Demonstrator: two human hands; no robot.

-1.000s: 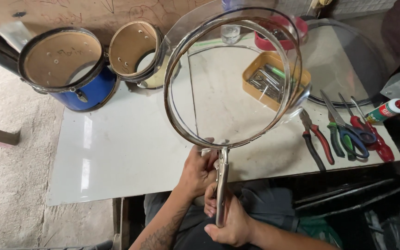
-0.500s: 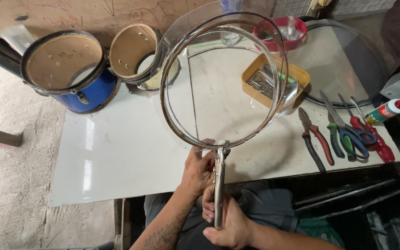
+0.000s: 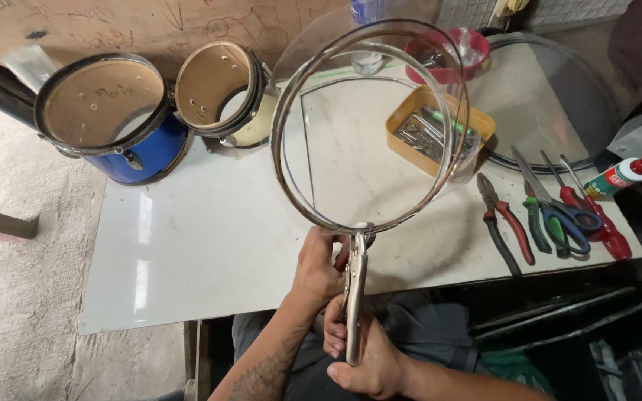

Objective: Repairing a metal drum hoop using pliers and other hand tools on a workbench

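A large round metal hoop (image 3: 282, 126) with a clear film stretched over it stands upright in front of me, above the white table (image 3: 209, 245). Silver locking pliers (image 3: 354, 297) are clamped on the hoop's bottom edge. My right hand (image 3: 362, 349) grips the pliers' handles from below. Beside the clamp, my left hand (image 3: 317, 269) holds the hoop's lower rim with its fingers curled around it.
A blue drum shell (image 3: 124, 122) and a cream drum shell (image 3: 224, 93) lie at the table's back left. A yellow tray of metal parts (image 3: 440, 130), a red bowl (image 3: 440, 59), pliers (image 3: 505, 223), scissors (image 3: 559, 208), screwdrivers and a glue bottle (image 3: 622, 174) sit right.
The hoop has tilted and shifted slightly to the left while both hands kept their hold on it and the pliers.
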